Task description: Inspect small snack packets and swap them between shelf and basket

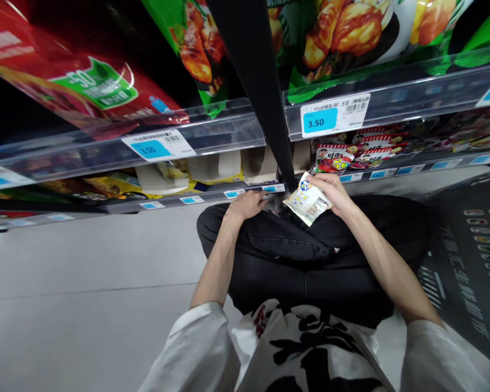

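My right hand (332, 193) grips a small white snack packet (307, 200) with yellow and blue print, held over my knees just in front of the lowest shelf. My left hand (248, 204) rests with its fingers curled at the edge of that low shelf (212, 197), by the blue price labels. What those fingers hold, if anything, is hidden. My legs in dark trousers (310, 256) are folded in a crouch below both hands.
Shelves of snack bags rise in front: red bags (77, 76) upper left, green bags (343, 32) upper right, red-and-white packets (351, 152) lower right. A black upright post (261, 92) divides the bays. Price tags (334, 115) read 3.50. Grey floor (85, 283) lies to the left.
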Action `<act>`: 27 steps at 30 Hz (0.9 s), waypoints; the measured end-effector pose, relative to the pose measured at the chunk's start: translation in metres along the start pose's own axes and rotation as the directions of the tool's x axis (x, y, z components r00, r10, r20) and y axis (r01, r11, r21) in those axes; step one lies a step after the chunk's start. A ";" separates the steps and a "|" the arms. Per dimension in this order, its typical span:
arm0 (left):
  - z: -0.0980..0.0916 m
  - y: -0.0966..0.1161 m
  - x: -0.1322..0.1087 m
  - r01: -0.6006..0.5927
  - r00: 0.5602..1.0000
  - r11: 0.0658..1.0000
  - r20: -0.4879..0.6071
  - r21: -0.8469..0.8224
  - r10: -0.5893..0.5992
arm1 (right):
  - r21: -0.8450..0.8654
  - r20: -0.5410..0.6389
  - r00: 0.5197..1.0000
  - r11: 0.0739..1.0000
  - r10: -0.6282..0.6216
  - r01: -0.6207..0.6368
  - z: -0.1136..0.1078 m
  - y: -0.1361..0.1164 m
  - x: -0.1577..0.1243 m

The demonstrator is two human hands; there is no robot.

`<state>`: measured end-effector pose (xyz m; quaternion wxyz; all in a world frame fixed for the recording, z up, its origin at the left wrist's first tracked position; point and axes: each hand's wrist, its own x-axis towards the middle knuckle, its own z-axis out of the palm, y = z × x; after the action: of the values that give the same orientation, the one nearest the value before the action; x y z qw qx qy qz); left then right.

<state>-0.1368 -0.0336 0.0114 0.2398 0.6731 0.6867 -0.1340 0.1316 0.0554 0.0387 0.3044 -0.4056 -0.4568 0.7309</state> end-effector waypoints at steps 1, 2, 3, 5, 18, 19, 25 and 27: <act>-0.001 0.000 0.000 -0.002 1.000 1.000 0.002 0.005 0.002 | -0.001 0.000 1.000 1.000 0.001 -0.001 0.000 0.000 0.000; -0.001 0.000 0.000 -0.005 1.000 1.000 0.005 0.011 0.005 | -0.002 -0.001 1.000 1.000 0.003 -0.003 0.000 0.000 0.000; -0.001 0.001 0.000 -0.009 1.000 1.000 0.008 0.017 0.009 | -0.002 -0.001 1.000 1.000 0.005 -0.005 0.000 0.000 0.000; -0.002 0.001 0.000 -0.015 1.000 0.999 0.010 0.030 0.015 | 0.000 -0.002 1.000 1.000 0.010 -0.010 0.001 -0.001 0.000; -0.003 0.003 0.000 -0.024 1.000 0.999 -0.002 0.021 0.024 | -0.014 0.006 1.000 1.000 0.007 -0.007 0.000 0.002 0.001; -0.003 0.002 0.000 -0.026 1.000 0.999 -0.002 0.020 0.026 | -0.012 0.008 1.000 1.000 0.005 -0.005 0.000 0.002 0.001; -0.003 0.003 0.000 -0.020 1.000 1.000 0.002 0.007 0.020 | 0.011 0.014 1.000 1.000 0.011 -0.011 0.001 0.002 0.001; -0.003 0.003 0.000 -0.020 1.000 1.000 0.002 -0.002 0.020 | 0.010 0.012 1.000 1.000 0.013 -0.013 0.001 0.002 0.001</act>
<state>-0.1342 -0.0316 0.0144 0.2426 0.6794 0.6799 -0.1318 0.1301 0.0550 0.0371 0.2990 -0.4028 -0.4524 0.7374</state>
